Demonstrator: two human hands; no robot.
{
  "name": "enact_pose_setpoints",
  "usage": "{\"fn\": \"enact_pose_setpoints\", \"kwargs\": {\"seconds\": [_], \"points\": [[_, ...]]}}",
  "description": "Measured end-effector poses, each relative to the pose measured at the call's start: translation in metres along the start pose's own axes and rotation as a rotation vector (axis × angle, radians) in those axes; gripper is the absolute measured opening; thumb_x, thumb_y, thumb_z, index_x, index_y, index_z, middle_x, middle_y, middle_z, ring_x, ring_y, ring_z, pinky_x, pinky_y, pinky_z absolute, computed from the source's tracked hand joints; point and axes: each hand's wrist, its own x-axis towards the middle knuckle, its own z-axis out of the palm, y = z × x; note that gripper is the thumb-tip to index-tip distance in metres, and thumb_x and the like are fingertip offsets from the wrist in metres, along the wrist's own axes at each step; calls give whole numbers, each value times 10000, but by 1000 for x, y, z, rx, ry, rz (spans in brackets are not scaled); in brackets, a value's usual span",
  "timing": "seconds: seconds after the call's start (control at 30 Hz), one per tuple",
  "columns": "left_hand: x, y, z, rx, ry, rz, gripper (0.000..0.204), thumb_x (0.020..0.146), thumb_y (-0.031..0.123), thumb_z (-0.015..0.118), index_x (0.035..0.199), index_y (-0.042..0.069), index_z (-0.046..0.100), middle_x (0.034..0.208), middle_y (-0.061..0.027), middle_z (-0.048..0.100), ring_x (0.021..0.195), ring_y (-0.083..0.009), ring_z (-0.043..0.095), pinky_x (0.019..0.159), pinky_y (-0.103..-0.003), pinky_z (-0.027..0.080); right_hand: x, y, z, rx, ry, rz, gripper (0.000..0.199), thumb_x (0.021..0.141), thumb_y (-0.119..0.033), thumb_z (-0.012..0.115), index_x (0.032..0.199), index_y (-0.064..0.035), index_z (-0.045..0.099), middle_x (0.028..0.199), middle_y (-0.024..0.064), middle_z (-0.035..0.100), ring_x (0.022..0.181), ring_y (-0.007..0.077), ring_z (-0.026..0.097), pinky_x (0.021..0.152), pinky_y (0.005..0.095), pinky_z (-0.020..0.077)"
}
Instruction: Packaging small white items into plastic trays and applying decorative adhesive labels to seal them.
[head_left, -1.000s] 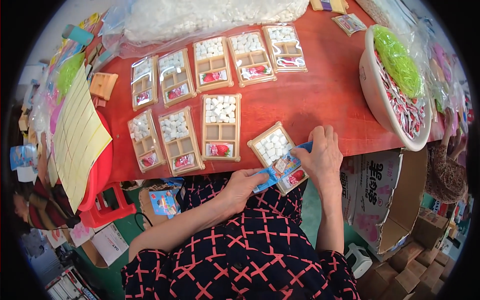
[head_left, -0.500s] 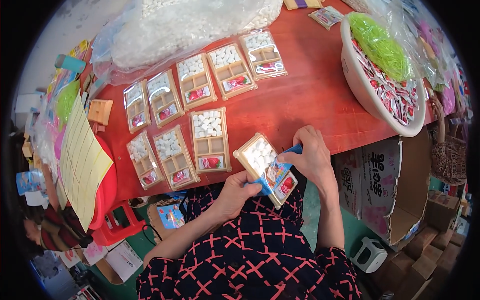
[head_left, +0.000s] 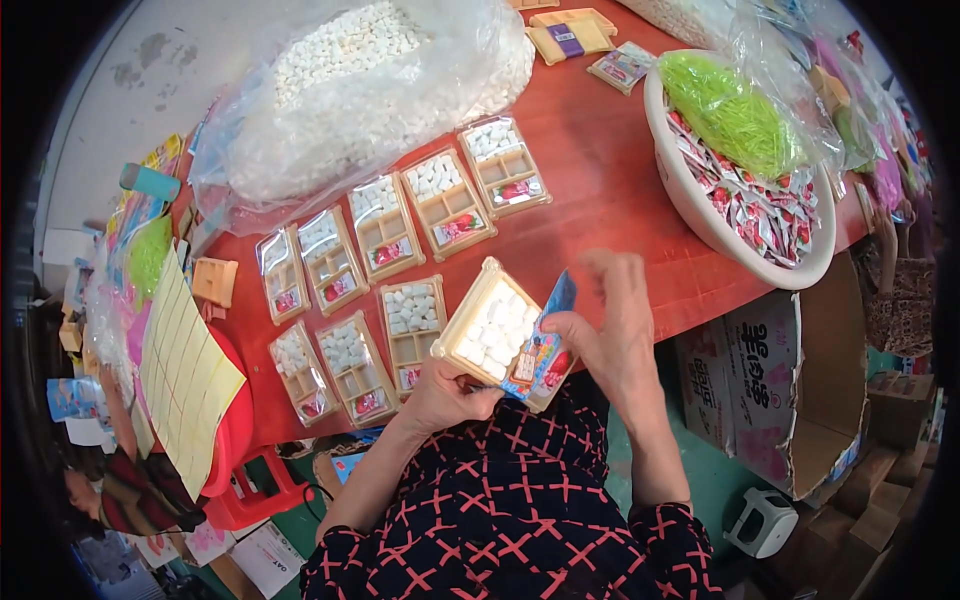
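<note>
Since half a second ago, the beige divided tray (head_left: 492, 330) has been lifted and tilted up off the table edge, and the small blue printed packet (head_left: 545, 345) now stands against its near end instead of lying low over it. Left hand (head_left: 447, 388) grips the tray from below at its near corner, fingers closed on it. Right hand (head_left: 612, 330) pinches the blue packet between thumb and forefinger; the other fingers are spread upward and motion-blurred. Tray is held over the near edge of the red table (head_left: 590, 190), above the person's lap, its largest compartment filled with small white pieces.

Just beyond, on the table: a near row of three filled trays (head_left: 350, 355), two of them in clear wrap, and a farther row of five filled trays (head_left: 410, 215), some also wrapped. Behind these, a large clear bag of white pieces (head_left: 370, 90). To the right, a white basin (head_left: 740, 245) holding red-and-white sachets and a bundle of green shredded filling (head_left: 730, 110). Below the basin, an open cardboard carton (head_left: 800, 390) on the floor. At left, a yellow lined sheet (head_left: 185, 370).
</note>
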Motion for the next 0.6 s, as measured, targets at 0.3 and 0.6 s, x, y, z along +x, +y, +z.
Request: {"fn": "enact_pose_setpoints", "kwargs": {"seconds": [0.3, 0.6], "points": [[21, 26, -5, 283, -20, 137, 270, 677, -34, 634, 941, 22, 642, 980, -71, 632, 872, -118, 605, 723, -238, 488, 0, 7, 10, 654, -329, 156, 150, 815, -37, 575, 947, 35, 567, 826, 67, 612, 768, 134, 576, 680, 264, 466], [20, 49, -3, 746, -96, 643, 201, 607, 25, 679, 809, 24, 679, 739, -61, 561, 604, -185, 563, 487, -262, 457, 13, 34, 4, 890, -389, -269, 285, 771, -258, 610, 657, -28, 487, 636, 88, 503, 646, 210, 438, 606, 333, 358]]}}
